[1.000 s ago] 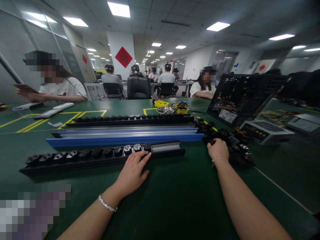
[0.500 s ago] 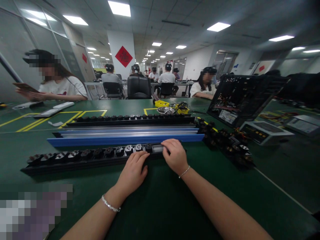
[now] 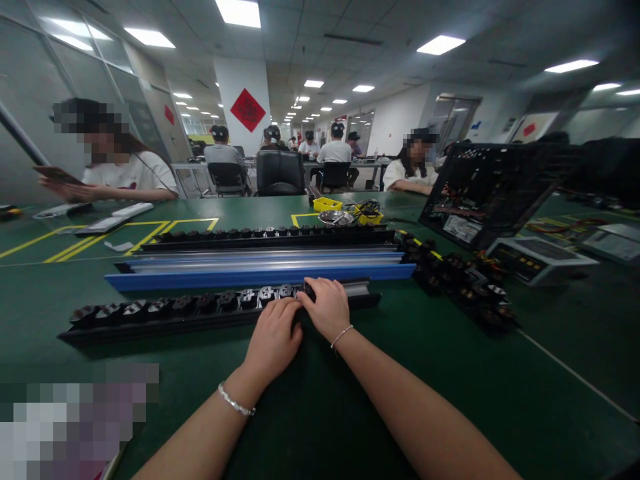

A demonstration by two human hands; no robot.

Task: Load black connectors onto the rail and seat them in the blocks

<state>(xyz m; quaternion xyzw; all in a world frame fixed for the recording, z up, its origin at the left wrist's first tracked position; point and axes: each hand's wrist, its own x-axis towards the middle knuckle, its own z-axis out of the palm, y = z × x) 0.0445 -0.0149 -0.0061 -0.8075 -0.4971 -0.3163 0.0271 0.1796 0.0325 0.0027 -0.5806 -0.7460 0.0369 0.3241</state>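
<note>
A long black channel strip [image 3: 165, 328] lies across the table before me, filled from its left end with a row of black modules that look like power sockets. The fingers of my left hand [image 3: 274, 332] are pressed together over its near edge, beside the last modules. My right hand [image 3: 327, 307] is closed at the right end of the row, thumb and fingers around a small black socket module [image 3: 309, 291], mostly covered by the hand. Right of that hand, a bare grey stretch of channel [image 3: 357, 288] shows.
Behind lie a blue-edged strip [image 3: 260, 279] and another socket-filled strip [image 3: 270, 235]. Loose black modules [image 3: 465, 287] are heaped at right, near a power supply box [image 3: 540, 259] and an open computer case [image 3: 493, 193]. A metal dish [image 3: 335, 218] and yellow bins [image 3: 327, 204] stand farther back. Co-workers sit beyond.
My right hand has moved left along the strip to the end of the module row, exposing bare channel. My left hand stays on the near edge. The view has shifted slightly.
</note>
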